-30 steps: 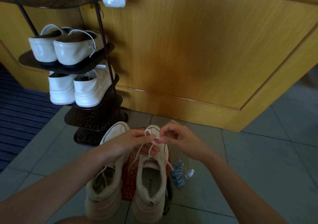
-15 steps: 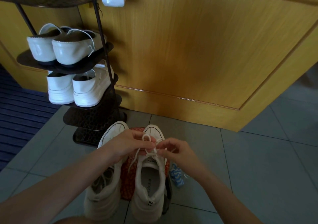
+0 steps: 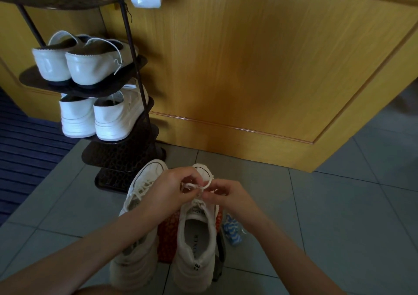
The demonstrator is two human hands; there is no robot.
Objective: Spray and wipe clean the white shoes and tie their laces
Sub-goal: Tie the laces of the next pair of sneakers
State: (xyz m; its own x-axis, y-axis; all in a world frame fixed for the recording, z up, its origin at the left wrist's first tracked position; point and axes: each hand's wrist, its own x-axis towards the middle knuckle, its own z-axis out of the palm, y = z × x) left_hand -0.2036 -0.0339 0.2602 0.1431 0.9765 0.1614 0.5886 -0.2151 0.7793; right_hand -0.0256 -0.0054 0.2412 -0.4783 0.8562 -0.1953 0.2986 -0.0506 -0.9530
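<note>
Dark shoe rack (image 3: pixel 119 156) beside wooden door (image 3: pixel 248 68); blue mat (image 3: pixel 24 149)

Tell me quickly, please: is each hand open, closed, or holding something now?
Left hand: closed, pinching the white shoelace.
Right hand: closed, pinching the loop of the same shoelace.

A home entryway; tiled floor (image 3: pixel 339 204); wooden door (image 3: pixel 248 68); tiered shoe rack (image 3: pixel 122 156) holding white shoes (image 3: pixel 90 68).
</note>
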